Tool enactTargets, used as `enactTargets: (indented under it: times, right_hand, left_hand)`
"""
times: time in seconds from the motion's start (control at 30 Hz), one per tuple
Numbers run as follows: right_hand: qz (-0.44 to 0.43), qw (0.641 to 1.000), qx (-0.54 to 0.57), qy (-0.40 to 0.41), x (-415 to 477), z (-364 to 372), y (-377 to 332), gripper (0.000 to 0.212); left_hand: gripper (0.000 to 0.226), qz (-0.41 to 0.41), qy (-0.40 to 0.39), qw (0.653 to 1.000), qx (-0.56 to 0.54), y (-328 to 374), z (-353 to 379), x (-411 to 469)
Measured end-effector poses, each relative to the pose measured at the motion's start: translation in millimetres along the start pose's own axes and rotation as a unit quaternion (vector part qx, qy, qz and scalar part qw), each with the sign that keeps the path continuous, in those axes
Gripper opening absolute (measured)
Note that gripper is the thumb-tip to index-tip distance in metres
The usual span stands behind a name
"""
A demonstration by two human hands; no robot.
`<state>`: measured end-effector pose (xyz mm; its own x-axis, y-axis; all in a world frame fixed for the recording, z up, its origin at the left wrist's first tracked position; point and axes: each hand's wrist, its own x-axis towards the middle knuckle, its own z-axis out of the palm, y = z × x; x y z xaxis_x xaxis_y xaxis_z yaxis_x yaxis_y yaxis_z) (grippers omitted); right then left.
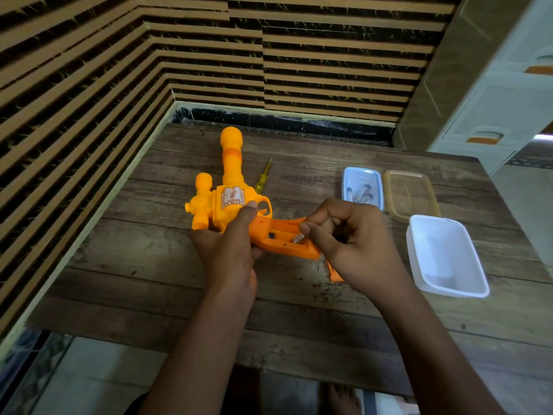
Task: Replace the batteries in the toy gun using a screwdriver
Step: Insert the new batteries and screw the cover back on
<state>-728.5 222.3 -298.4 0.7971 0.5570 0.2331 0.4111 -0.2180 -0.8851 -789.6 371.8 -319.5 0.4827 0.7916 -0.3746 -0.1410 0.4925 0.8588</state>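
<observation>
An orange toy gun (230, 187) lies on the wooden table (149, 280), barrel pointing away from me. My left hand (233, 244) grips its body near the trigger. The grip's battery compartment (281, 235) is uncovered. My right hand (353, 235) pinches a small battery (299, 237) at the compartment's end. The orange compartment cover (334, 272) lies on the table, partly hidden under my right hand. A yellow-handled screwdriver (262, 178) rests behind the gun. A blue-rimmed container (362, 187) holds several batteries.
A clear tan lid (410, 194) lies right of the blue container. A white plastic tub (446, 254) stands at the right. A small screw (319, 268) lies beside the cover. Striped walls close the left and far sides. A white drawer unit (505, 100) stands at the far right.
</observation>
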Motion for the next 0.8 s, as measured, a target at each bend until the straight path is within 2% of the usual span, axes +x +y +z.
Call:
enactTargets:
  times: [0.1, 0.23, 0.4, 0.5, 0.6, 0.7, 0.8]
  right_hand:
    - [0.021, 0.999, 0.036, -0.004, 1.3, -0.8, -0.4, 0.017]
    - [0.041, 0.998, 0.037, -0.014, 1.4, 1.6, -3.1, 0.031]
    - [0.106, 0.994, 0.038, 0.005, 4.5, 3.5, -6.5, 0.017]
    - [0.235, 0.967, 0.092, 0.047, 6.1, 5.0, -5.3, 0.037]
    - [0.347, 0.932, 0.105, 0.001, 4.4, 3.2, -6.4, 0.043]
    - [0.395, 0.897, 0.191, -0.058, 3.4, 1.6, -6.8, 0.044]
    - [0.418, 0.878, 0.226, -0.049, 6.0, 6.2, -4.4, 0.037]
  left_hand:
    - [0.060, -0.010, -0.003, 1.000, -0.012, 0.8, 0.4, -0.6]
    - [0.062, -0.011, -0.003, 1.000, -0.021, -0.6, 0.1, 0.7]
    - [0.061, -0.020, 0.003, 1.000, -0.019, -3.1, -0.7, 3.6]
    - [0.060, -0.027, 0.008, 0.999, -0.021, -2.3, -1.2, 5.6]
    - [0.057, -0.025, 0.012, 0.999, -0.031, -1.8, -1.5, 6.5]
    - [0.058, -0.019, 0.015, 0.999, -0.027, -2.9, -1.0, 5.5]
    - [0.057, -0.018, 0.017, 0.999, -0.022, -5.2, -0.6, 3.5]
